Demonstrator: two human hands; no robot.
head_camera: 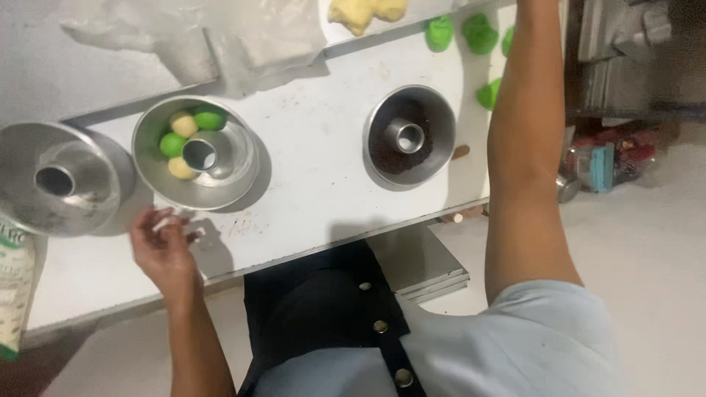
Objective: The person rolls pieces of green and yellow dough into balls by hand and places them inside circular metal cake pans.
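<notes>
My left hand (pixel 163 246) rests on the white table (pixel 316 184) just below a metal ring mould (pixel 195 153). Its fingers are curled loosely and hold nothing that I can see. That mould contains two green and two yellow dough balls around its centre tube. My right arm (pixel 523 147) stretches up across the table's right side, and the hand itself is out of frame at the top. A second ring mould (pixel 410 136) with a dark crumbly filling sits to the left of that arm.
An empty ring mould (pixel 57 179) stands at the far left. Green dough balls (pixel 479 33) and a yellow dough lump (pixel 364 12) lie near the top. Crumpled clear plastic (pixel 220 37) is at the upper left, and a printed bag (pixel 15 283) at the left edge.
</notes>
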